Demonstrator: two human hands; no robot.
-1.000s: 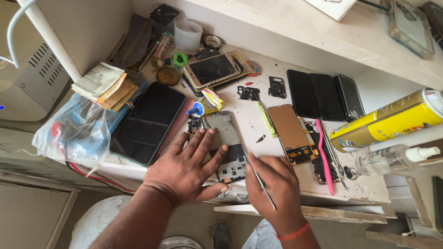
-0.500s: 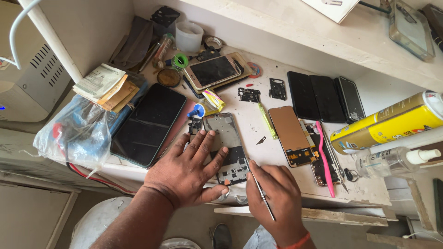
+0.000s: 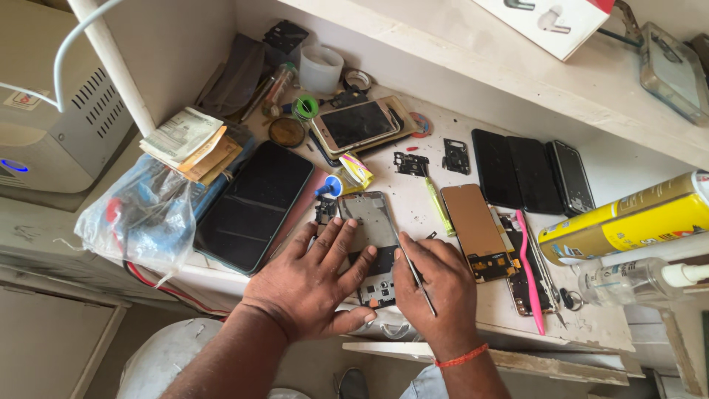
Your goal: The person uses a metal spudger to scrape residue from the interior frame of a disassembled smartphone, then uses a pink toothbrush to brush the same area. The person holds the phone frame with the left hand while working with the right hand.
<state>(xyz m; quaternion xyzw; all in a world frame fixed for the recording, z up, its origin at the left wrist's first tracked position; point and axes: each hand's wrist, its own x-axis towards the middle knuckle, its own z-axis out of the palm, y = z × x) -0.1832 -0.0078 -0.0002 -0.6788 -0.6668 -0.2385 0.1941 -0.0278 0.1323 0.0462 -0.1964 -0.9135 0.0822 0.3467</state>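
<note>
An opened phone frame (image 3: 371,230) lies flat near the front edge of the white worktable (image 3: 450,193). My left hand (image 3: 319,282) rests on it with fingers spread, pressing it down. My right hand (image 3: 436,290) sits just right of the frame and is closed around thin metal tweezers (image 3: 418,278), whose tips point toward the frame's right edge. A red thread circles my right wrist. The lower part of the frame is partly hidden under both hands.
A large dark tablet (image 3: 255,205) and a clear plastic bag (image 3: 136,216) lie at left. A detached copper-coloured screen (image 3: 476,229), a pink tool (image 3: 528,266), several dark phones (image 3: 528,174), a yellow spray can (image 3: 628,218) and a clear bottle (image 3: 635,279) crowd the right.
My right hand has shifted slightly left and up, bringing the tweezers closer to the phone frame. My left hand stays pressed on the frame.
</note>
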